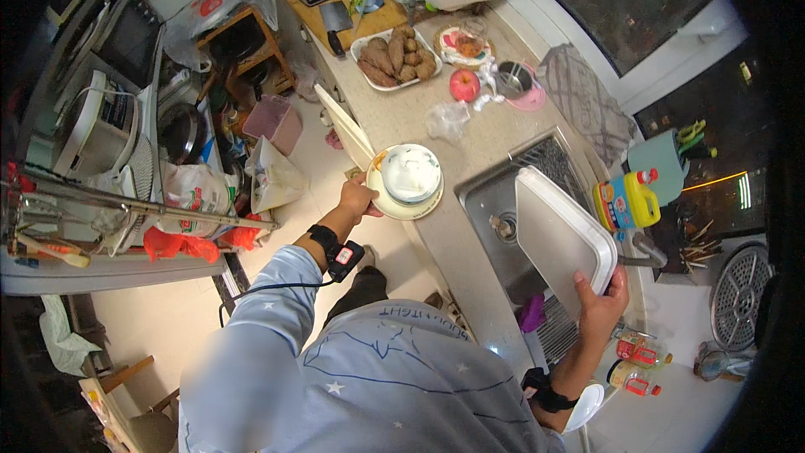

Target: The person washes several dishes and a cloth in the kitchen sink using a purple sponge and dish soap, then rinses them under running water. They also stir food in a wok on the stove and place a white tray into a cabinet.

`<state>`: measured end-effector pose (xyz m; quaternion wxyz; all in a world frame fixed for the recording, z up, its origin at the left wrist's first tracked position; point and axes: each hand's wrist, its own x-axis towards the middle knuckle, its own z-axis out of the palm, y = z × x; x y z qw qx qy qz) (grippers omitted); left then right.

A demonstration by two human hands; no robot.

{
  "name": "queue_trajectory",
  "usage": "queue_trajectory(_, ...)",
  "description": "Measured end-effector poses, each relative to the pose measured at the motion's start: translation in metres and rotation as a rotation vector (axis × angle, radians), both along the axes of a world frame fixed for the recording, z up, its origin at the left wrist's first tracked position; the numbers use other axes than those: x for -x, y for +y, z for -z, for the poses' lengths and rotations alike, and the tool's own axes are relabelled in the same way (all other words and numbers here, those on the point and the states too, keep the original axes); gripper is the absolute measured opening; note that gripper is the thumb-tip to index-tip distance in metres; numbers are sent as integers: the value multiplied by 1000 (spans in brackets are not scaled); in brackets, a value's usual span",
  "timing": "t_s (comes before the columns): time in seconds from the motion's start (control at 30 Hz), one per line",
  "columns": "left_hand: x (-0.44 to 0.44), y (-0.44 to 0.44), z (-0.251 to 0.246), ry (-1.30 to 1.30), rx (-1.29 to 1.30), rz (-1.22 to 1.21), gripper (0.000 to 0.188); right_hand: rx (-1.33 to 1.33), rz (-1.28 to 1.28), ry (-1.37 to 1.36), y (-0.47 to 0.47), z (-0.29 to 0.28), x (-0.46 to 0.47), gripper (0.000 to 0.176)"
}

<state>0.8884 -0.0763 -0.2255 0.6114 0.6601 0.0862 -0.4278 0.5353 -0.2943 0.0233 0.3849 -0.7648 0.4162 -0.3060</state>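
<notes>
My left hand [360, 197] grips the rim of a cream plate [409, 211] at the counter's front edge. On that plate stands a white bowl or lidded dish [411, 173] with a painted pattern. Over the steel sink [487, 214], my right hand [602, 296] holds a white rectangular tray or stack of trays [560, 233], tilted, with the thumb on its broad face and the fingers behind the rim. The trays hide part of the sink and tap.
A white tray of sweet potatoes and taro [402, 61], a red apple [464, 85] and a clear plastic bag [448, 121] lie on the counter. Behind them, a cleaver [335, 17] rests on a wooden board. A yellow detergent jug [626, 200] stands beyond the sink. An open cabinet drawer or door [343, 123] juts out.
</notes>
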Motion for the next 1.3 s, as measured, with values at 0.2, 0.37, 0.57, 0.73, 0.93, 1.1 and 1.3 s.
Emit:
queue_trajectory(0.2, -61, -25, 31, 36, 48, 69, 65, 59, -31, -95, 29, -9, -66, 49)
queue_trajectory(0.37, -77, -44, 33, 33, 195, 198, 67, 116, -25, -189, 47, -6, -111, 34)
queue_trajectory(0.57, -81, -56, 16, -44, 23, 286, 61, 171, -338, -145, 52, -22, -172, 42)
queue_trajectory(0.73, -104, -9, -44, -41, 180, 181, 60, 587, -876, -219, 65, -44, -247, 19)
queue_trajectory(0.93, -124, 97, -166, 137, 719, 49, 106, 696, -1225, -334, 100, -36, -339, 20)
queue_trajectory(1.1, -134, 137, -209, -15, 674, -342, 48, 795, -1384, -427, 148, -28, -399, 18)
queue_trajectory(1.3, -207, 202, -240, -287, 698, -534, 39, 792, -1019, -280, 185, -24, -481, 45)
